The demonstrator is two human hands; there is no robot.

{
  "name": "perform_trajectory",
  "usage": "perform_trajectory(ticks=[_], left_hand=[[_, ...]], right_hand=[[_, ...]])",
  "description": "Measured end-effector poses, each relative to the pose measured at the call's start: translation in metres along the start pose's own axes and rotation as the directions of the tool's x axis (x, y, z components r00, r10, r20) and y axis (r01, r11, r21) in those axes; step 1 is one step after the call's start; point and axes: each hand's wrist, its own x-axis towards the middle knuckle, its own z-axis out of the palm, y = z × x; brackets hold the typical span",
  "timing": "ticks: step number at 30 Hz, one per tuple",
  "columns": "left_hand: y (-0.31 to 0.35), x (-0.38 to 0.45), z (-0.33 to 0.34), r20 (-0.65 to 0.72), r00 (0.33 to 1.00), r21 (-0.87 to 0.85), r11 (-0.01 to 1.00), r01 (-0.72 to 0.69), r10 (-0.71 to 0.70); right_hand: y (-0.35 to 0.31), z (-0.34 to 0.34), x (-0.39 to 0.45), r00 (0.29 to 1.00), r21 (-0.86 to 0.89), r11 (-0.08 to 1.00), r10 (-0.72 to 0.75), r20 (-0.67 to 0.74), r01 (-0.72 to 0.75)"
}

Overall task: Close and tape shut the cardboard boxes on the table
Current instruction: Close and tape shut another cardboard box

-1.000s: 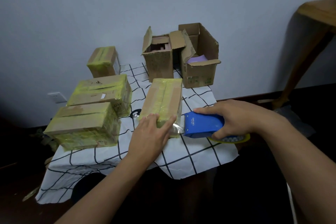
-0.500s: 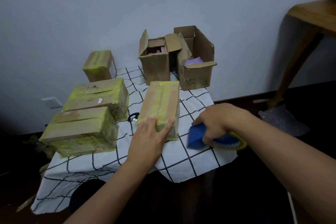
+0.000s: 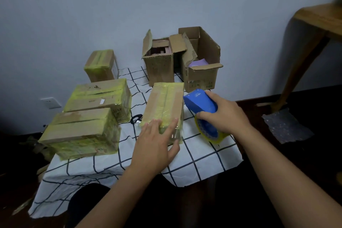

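Evidently stiff and tape-slick, the taped box [image 3: 163, 105] is pressed by flat left hand [image 3: 156, 147]; right hand [image 3: 224, 114] grips the tape dispenser [image 3: 202, 105]

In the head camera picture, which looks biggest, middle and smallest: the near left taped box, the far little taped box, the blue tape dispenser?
1. Near left taped cardboard box, though nearness enlarges it.
2. Blue plastic tape dispenser and small far taped cardboard box look alike.

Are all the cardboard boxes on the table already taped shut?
No, the two boxes at the back, one beside the other, stand with their flaps open and untaped.
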Motion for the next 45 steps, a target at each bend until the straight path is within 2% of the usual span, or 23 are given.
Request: perform_trajectory(ticks=[5,10,13,18,25,37,45], left_hand=[[0.009,-0.002,0.003,0.059,0.993,-0.097,0.989,0.112,-0.107],[0.025,0.013,0.008,-0.070,0.963,-0.244,0.940,0.237,-0.261],[0.030,0.027,0.013,-0.084,0.936,-0.239,0.919,0.314,-0.342],[0.039,0.033,0.020,-0.094,0.938,-0.051,0.942,0.331,-0.334],[0.038,0.025,0.020,-0.090,0.957,-0.003,0.961,0.275,-0.274],[0.027,0.015,0.019,-0.052,0.981,-0.104,0.978,0.182,-0.188],[0.016,0.007,0.015,0.069,0.992,-0.176,0.978,0.116,-0.105]], right_hand=[[0.002,0.032,-0.005,0.994,0.089,0.993,0.082,-0.075,-0.075],[0.004,0.043,-0.010,0.988,0.080,0.990,0.123,-0.090,-0.116],[0.003,0.045,-0.009,0.991,0.051,0.994,0.103,-0.086,-0.099],[0.006,0.043,-0.006,0.992,0.056,0.993,0.107,-0.072,-0.103],[0.005,0.041,-0.004,0.994,0.043,0.995,0.096,-0.054,-0.093],[0.005,0.041,-0.006,0.994,0.057,0.994,0.094,-0.056,-0.091],[0.004,0.041,-0.003,0.994,0.042,0.995,0.093,-0.051,-0.091]])
